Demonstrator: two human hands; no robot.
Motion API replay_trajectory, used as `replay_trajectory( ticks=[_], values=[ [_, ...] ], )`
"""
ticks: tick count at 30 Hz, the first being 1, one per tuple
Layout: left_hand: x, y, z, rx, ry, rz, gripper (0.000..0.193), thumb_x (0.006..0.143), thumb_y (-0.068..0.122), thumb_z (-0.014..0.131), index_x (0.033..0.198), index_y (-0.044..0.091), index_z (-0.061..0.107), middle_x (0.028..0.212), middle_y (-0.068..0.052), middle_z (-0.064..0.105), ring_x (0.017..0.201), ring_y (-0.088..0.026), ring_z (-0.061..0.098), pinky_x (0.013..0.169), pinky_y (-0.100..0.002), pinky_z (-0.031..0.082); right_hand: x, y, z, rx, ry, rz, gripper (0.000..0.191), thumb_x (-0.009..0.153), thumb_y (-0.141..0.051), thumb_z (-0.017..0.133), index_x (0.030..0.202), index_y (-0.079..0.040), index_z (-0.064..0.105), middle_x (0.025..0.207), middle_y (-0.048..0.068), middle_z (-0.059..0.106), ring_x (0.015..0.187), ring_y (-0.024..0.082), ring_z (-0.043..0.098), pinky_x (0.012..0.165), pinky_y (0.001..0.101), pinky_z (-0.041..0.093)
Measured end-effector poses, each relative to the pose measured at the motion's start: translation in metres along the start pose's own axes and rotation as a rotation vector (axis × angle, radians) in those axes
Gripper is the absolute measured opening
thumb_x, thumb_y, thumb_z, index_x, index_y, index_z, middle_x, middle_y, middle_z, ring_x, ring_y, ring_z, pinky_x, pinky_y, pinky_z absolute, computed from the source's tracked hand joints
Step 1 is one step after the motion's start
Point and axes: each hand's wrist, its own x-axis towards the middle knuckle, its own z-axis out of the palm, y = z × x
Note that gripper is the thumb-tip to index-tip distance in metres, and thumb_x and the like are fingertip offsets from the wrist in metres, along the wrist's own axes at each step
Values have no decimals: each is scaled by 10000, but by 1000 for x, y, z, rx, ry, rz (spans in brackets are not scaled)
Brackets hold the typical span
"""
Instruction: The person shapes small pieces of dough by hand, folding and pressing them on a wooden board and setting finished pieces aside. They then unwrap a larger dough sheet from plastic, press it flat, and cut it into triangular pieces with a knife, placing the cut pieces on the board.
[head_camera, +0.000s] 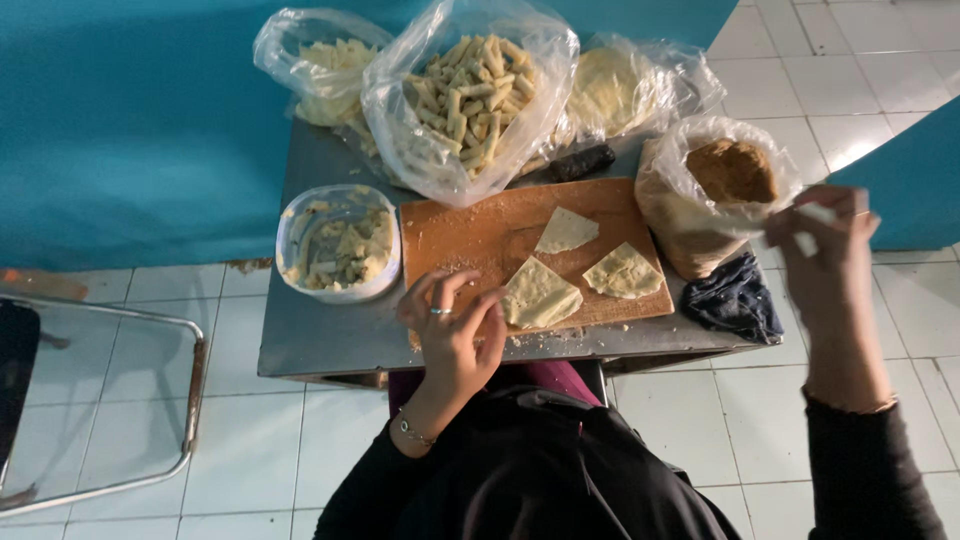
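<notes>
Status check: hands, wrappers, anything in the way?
Left hand touching nearest triangular wrapper on cutting board. Right hand pinching white utensil beside filling bag. Nothing in the way.

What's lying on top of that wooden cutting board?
Three thin triangular dough sheets lie on the wooden cutting board, with scattered crumbs. The left hand touches the nearest sheet. The big bag of rolled pastries covers the board's far left corner.
</notes>
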Motion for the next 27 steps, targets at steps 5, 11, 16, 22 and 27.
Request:
replay_trajectory(
  ticks=[5,11,16,22,27],
  values=[
    [-5,-9,8,15,-89,39,233,867,168,739,1096,186,775,1357,-44,551,1322,-350,438,1121,-537,273,-27,-37,57,-225,-155,-214,158,945,-249,775,1033,-122,808,1271,-22,584,1259,198,436,1141,429,374],
    [-19,-14,31,6,-224,99,395,842,200,754,1236,228,755,1548,-110,410,1376,-383,372,1140,-620,244,-29,-58,93,-182,-235,-268,177,903,-309,772,964,-145,798,1246,53,517,1254,309,357,1005,492,290],
    [-31,-15,50,87,-250,104,429,840,225,768,1267,261,745,1597,-120,367,1402,-397,351,1120,-660,212,-24,-69,94,-158,-209,-358,162,898,-316,770,947,-163,791,1261,67,495,1278,334,343,1064,507,260],
    [-35,-16,57,67,-259,108,403,889,215,758,1290,216,732,1605,-172,358,1404,-383,356,1125,-601,200,-20,-74,93,-180,-214,-368,171,881,-330,782,948,-174,801,1266,71,491,1275,333,346,1069,521,255],
    [-36,-16,53,90,-274,107,390,844,185,765,1234,204,752,1595,-178,380,1398,-398,386,1122,-591,195,-18,-76,93,-192,-209,-376,167,883,-338,783,929,-178,799,1267,78,489,1280,334,344,1052,519,253]
  ],
)
